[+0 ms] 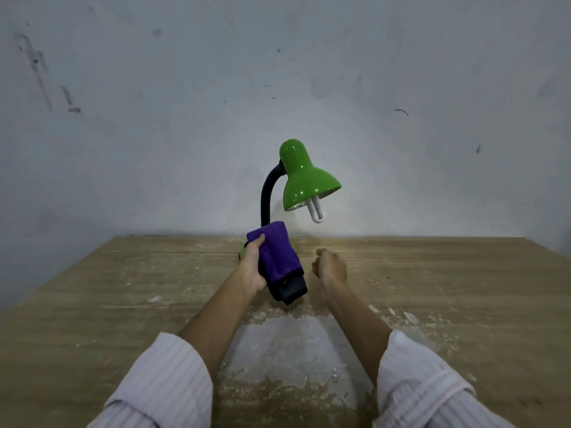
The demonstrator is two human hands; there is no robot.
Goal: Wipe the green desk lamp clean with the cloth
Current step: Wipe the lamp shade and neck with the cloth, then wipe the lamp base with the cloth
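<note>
Head view: the green desk lamp (pixel 304 177) stood at the table's (pixel 463 288) far edge. The left hand (pixel 254 267) grasped the folded cloth (pixel 276 251) before its base. The right hand (pixel 329 267), blurred, held nothing; whether clenched could not be determined. The lamp appeared light, top-heavy, the bulb (pixel 316 211) fragile; steady the base or gooseneck (pixel 266 196).

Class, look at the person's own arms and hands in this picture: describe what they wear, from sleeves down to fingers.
Both arms wear loose pale pinkish-white sleeves with fine stripes, the left sleeve and right sleeve pushed up so the forearms are bare. The left hand and right hand show no gloves; no watch or rings are visible.
</note>
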